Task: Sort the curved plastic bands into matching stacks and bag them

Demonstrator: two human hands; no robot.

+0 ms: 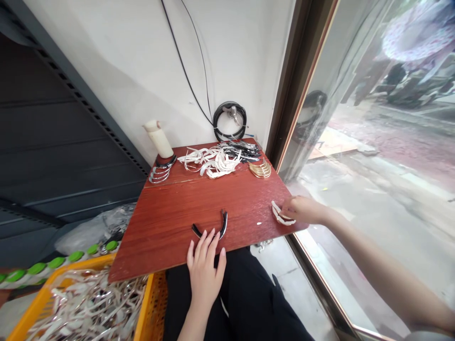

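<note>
My left hand (205,267) lies with its fingers spread at the table's front edge, its fingertips over the lower part of a curved black piece with a shiny edge (223,226). At the right edge of the table, my right hand (302,209) has its fingers closed at curved white pieces (283,219) with a gold-coloured edge. Its fingertips touch the pieces, which rest on or just above the red-brown tabletop (170,208). A small white scrap (259,223) lies between the two hands.
White strips (216,163), black strips (245,150), gold curved pieces (260,169) and silver ones (159,174) lie along the back. A cream bottle (159,140) stands back left. A yellow crate (146,310) full of pieces is lower left; a glass panel (341,118) borders the right.
</note>
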